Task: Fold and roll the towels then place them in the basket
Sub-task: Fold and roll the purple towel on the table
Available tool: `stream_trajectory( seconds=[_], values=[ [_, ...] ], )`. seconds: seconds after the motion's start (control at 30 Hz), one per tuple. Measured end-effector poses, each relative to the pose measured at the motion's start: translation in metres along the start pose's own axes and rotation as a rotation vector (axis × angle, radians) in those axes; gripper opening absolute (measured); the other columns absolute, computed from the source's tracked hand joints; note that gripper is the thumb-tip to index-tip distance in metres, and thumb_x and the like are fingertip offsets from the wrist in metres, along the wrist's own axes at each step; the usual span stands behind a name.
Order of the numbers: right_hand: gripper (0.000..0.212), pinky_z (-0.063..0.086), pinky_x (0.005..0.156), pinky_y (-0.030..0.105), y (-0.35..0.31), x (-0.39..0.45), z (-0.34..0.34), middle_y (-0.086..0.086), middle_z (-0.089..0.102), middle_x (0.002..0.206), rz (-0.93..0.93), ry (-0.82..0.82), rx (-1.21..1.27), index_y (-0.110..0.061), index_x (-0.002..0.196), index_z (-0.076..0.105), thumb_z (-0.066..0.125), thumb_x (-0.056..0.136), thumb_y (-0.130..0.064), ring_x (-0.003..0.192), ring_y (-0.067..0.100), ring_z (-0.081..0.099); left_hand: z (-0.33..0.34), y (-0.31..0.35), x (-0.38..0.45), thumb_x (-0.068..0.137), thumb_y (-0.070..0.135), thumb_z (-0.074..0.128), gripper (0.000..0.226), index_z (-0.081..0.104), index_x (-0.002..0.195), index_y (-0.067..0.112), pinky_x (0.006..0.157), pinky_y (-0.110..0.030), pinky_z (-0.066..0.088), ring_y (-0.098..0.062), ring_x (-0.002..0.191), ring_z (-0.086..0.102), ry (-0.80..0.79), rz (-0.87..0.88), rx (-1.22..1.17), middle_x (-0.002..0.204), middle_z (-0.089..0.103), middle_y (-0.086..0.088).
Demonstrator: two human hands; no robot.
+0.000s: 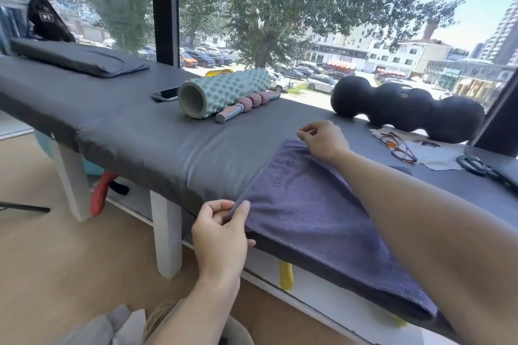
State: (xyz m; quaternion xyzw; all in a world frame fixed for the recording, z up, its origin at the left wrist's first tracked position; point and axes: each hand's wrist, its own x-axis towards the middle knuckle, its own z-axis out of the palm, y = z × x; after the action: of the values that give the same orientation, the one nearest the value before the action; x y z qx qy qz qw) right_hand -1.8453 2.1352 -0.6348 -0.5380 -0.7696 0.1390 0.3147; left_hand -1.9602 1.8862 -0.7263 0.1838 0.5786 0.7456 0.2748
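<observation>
**Q:** Where is the towel, and how are the hands placed on it?

**A:** A purple towel (322, 221) lies flat on a dark padded table (134, 131), at its near edge, with one end running off toward the lower right. The left hand (221, 230) pinches the towel's near left corner between thumb and curled fingers. The right hand (322, 140) pinches the far left corner, fingers bent over the hem, with the forearm stretched across the towel.

**Q:** What else is on the table, relative to the towel?

**A:** Beyond the towel, toward the window, lie a pale green knobbed foam roller (221, 92) and a pink massage stick (248, 105) touching it, with a phone (166, 94) just left of the roller. A black lumpy roller (406, 112) sits beyond the towel to the right, and eyeglasses (398, 147) rest on a cloth near it. A dark flat cushion (75, 57) lies far left of the towel. Below the towel, near the floor, part of a woven basket (157, 316) shows, holding pale fabric.
</observation>
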Motion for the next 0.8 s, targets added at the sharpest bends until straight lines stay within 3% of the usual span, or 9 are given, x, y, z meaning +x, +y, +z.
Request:
stream_trajectory(
  seconds=[0.1, 0.17, 0.27, 0.37, 0.43, 0.53, 0.67, 0.73, 0.8],
  values=[
    [0.017, 0.053, 0.090, 0.035, 0.021, -0.013, -0.014, -0.009, 0.075, 0.105, -0.074, -0.070, -0.186, -0.032, 0.099, 0.077, 0.063, 0.095, -0.041, 0.101, 0.020, 0.066, -0.003, -0.004, 0.005, 0.085, 0.023, 0.080, 0.019, 0.061, 0.086, 0.018, 0.063, -0.048, 0.060, -0.014, 0.057, 0.063, 0.060, 0.115, 0.125, 0.074, 0.072, 0.002],
    [0.022, 0.051, 0.096, 0.033, 0.035, -0.020, -0.021, -0.005, 0.076, 0.114, -0.141, -0.132, -0.224, -0.030, 0.107, 0.079, 0.062, 0.097, -0.039, 0.109, 0.022, 0.066, -0.003, -0.004, 0.004, 0.085, 0.026, 0.079, 0.019, 0.060, 0.085, 0.023, 0.069, -0.047, 0.058, -0.018, 0.066, 0.068, 0.072, 0.151, 0.160, 0.078, 0.073, 0.003],
    [0.031, 0.046, 0.105, 0.032, 0.049, -0.027, -0.037, -0.005, 0.071, 0.127, -0.185, -0.237, -0.284, -0.030, 0.122, 0.074, 0.055, 0.101, -0.043, 0.121, 0.023, 0.061, -0.002, -0.001, -0.002, 0.084, 0.024, 0.078, 0.022, 0.057, 0.090, 0.028, 0.069, -0.038, 0.054, -0.009, 0.072, 0.065, 0.121, 0.231, 0.268, 0.090, 0.070, 0.006],
    [0.035, 0.046, 0.104, 0.036, 0.068, -0.033, -0.060, -0.005, 0.069, 0.130, -0.177, -0.236, -0.386, -0.034, 0.124, 0.071, 0.050, 0.101, -0.050, 0.124, 0.025, 0.058, 0.003, 0.004, -0.015, 0.082, 0.021, 0.079, 0.030, 0.057, 0.102, 0.027, 0.086, -0.042, 0.052, -0.013, 0.091, 0.060, 0.136, 0.499, 0.376, 0.101, 0.061, 0.008],
    [0.039, 0.047, 0.099, 0.037, 0.087, -0.037, -0.074, -0.002, 0.069, 0.128, -0.148, -0.179, -0.481, -0.034, 0.119, 0.071, 0.048, 0.098, -0.058, 0.121, 0.026, 0.057, 0.012, 0.005, -0.030, 0.082, 0.025, 0.079, 0.032, 0.060, 0.108, 0.025, 0.096, -0.040, 0.048, -0.014, 0.105, 0.057, 0.030, 0.731, 0.419, 0.110, 0.061, 0.009],
    [0.056, 0.043, 0.099, 0.041, 0.114, -0.044, -0.093, 0.001, 0.064, 0.126, -0.020, -0.092, -0.604, -0.032, 0.113, 0.068, 0.044, 0.089, -0.076, 0.123, 0.026, 0.053, 0.035, -0.002, -0.063, 0.084, 0.043, 0.073, 0.038, 0.064, 0.116, 0.026, 0.108, -0.034, 0.039, -0.008, 0.129, 0.051, -0.348, 0.982, 0.462, 0.130, 0.059, 0.014],
    [0.066, 0.048, 0.084, 0.040, 0.150, -0.050, -0.113, 0.003, 0.065, 0.108, 0.166, -0.049, -0.537, -0.024, 0.098, 0.059, 0.046, 0.079, -0.086, 0.104, 0.030, 0.060, 0.068, -0.035, -0.101, 0.070, 0.063, 0.071, 0.073, 0.057, 0.135, 0.032, 0.118, -0.041, 0.025, -0.009, 0.148, 0.032, -0.822, 1.232, 0.673, 0.151, 0.047, 0.013],
    [0.070, 0.048, 0.076, 0.037, 0.157, -0.050, -0.118, 0.004, 0.066, 0.097, 0.208, -0.085, -0.485, -0.016, 0.090, 0.060, 0.050, 0.079, -0.085, 0.091, 0.030, 0.060, 0.079, -0.047, -0.111, 0.062, 0.065, 0.065, 0.085, 0.051, 0.140, 0.034, 0.116, -0.045, 0.023, -0.013, 0.147, 0.035, -0.886, 1.336, 0.891, 0.153, 0.046, 0.012],
    [0.071, 0.048, 0.074, 0.036, 0.157, -0.047, -0.121, 0.007, 0.066, 0.084, 0.240, -0.143, -0.454, -0.012, 0.076, 0.060, 0.053, 0.079, -0.082, 0.084, 0.030, 0.059, 0.085, -0.052, -0.115, 0.064, 0.058, 0.060, 0.080, 0.055, 0.139, 0.032, 0.115, -0.046, 0.025, -0.016, 0.142, 0.044, -0.853, 1.346, 0.967, 0.149, 0.051, 0.010]
  ],
)
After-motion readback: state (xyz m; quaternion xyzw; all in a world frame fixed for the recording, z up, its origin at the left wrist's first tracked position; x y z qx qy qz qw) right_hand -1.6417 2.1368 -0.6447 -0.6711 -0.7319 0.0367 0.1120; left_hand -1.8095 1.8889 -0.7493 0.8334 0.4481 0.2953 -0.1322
